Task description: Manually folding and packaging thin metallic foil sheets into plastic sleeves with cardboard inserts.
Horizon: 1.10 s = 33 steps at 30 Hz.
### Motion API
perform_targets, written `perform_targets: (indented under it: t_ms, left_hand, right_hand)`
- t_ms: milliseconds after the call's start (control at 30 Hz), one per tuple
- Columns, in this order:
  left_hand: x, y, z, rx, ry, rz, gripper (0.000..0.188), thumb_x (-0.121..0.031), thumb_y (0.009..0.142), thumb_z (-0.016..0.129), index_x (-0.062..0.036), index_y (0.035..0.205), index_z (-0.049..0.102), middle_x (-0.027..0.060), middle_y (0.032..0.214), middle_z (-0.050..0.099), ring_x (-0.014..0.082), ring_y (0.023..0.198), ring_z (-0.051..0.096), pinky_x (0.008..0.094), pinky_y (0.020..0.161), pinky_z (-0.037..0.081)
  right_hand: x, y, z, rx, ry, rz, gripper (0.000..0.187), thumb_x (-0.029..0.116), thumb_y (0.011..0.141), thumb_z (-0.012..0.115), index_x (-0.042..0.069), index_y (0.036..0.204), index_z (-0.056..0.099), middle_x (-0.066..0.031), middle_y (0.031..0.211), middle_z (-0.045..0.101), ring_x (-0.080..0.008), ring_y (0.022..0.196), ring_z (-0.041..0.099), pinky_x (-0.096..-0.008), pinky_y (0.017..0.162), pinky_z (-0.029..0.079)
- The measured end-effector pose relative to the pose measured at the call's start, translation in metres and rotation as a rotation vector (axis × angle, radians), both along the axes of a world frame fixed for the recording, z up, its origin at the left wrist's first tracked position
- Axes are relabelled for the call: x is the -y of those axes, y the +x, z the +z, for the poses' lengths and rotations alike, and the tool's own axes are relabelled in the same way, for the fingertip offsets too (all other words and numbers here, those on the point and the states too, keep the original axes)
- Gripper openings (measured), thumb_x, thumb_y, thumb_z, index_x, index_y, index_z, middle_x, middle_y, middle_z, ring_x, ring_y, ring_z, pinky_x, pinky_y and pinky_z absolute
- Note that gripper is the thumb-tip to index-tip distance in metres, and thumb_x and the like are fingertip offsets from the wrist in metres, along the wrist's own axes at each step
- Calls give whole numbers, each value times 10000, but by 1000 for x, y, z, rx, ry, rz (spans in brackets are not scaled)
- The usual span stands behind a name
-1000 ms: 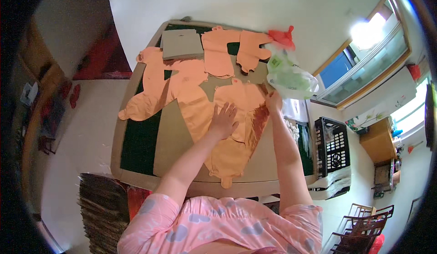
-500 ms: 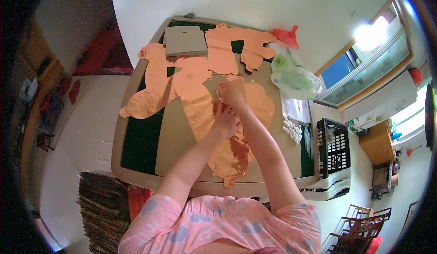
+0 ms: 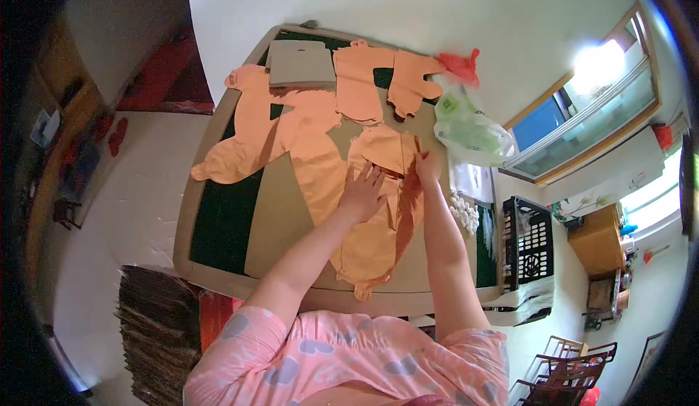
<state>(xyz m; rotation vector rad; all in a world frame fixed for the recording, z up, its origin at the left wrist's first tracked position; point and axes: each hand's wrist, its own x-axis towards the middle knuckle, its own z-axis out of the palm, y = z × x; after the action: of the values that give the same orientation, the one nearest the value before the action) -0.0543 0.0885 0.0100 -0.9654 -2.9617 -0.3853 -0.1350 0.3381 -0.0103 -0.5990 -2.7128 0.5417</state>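
Observation:
A flat, shiny orange foil piece point(image 3: 368, 249), which looks like an uninflated foil balloon, lies in front of me on the table, partly folded over. My left hand point(image 3: 364, 193) rests on it with the fingers spread, pressing near the middle. At its right edge, my right hand point(image 3: 428, 167) has its fingers closed on the foil, and that side stands lifted and creased. A folded flap point(image 3: 382, 147) covers the far part of the piece. More flat orange foil pieces point(image 3: 244, 151) lie to the left, some overlapping, and others point(image 3: 358, 85) lie at the far side.
A stack of grey sheets point(image 3: 302, 66) sits at the back left. Along the right are a red plastic bag point(image 3: 460, 65), a white-green plastic bag point(image 3: 470, 125), clear packets point(image 3: 473, 180) and small white items point(image 3: 464, 213). A black crate point(image 3: 528, 242) stands beyond the table's right edge.
My right hand has moved from the far middle to the right edge of the foil, pulling that side out. My left hand has stayed nearly in place, flat on it.

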Motion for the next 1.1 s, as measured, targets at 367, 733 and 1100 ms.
perform_targets:
  t_ms: [367, 733, 1100]
  left_hand:
    - [-7, 2, 6, -22, -20, 2, 633, -469, 979, 321, -103, 1493, 274, 54, 1566, 232, 240, 1458, 142, 560, 1151, 89]
    - [-1, -1, -2, -10, 4, 10, 648, -480, 967, 368, -102, 1486, 286, 61, 1554, 253, 242, 1453, 156, 567, 1145, 117]
    - [0, -18, 13, 113, 440, 18, 495, -291, 915, 513, -42, 1339, 455, 163, 1433, 375, 321, 1372, 302, 547, 1120, 229]
  right_hand:
    - [7, 28, 20, -221, -321, 227, 234, 176, 948, 520, 7, 1058, 640, -173, 951, 681, -324, 837, 666, -366, 739, 525]
    - [89, 100, 10, -159, 78, 553, 435, 68, 913, 483, 31, 1347, 487, -185, 1381, 485, -343, 1309, 424, -515, 1074, 326]
    - [84, 101, 4, -130, 208, 581, 586, 131, 798, 612, 21, 1352, 457, -179, 1409, 454, -330, 1313, 420, -485, 1076, 338]
